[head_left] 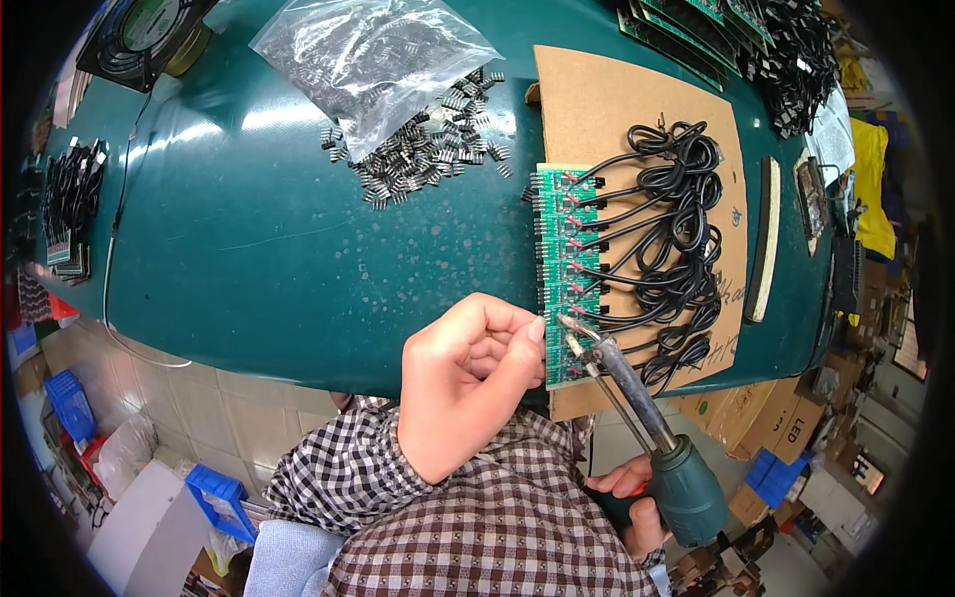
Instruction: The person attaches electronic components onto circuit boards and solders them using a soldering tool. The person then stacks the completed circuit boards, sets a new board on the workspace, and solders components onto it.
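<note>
Dark green worktable [279, 229], brown cardboard sheet [607, 99] carrying a row of green circuit boards [569, 269] with black cables [676, 219], clear plastic bag [373, 55] above spilled small black components [428, 149], left hand [468, 383] curled, fingertips pressed against the boards' lower edge, right hand [637, 502] gripped a green-handled soldering gun [647, 418], tip on the boards.

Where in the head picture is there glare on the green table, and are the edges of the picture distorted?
In the head view, bright white glare lies on the green table at upper left, near the clear plastic bag, which also shines. In the same view the table edge bends strongly and the corners go black. The left hand and soldering iron look sharp.
</note>
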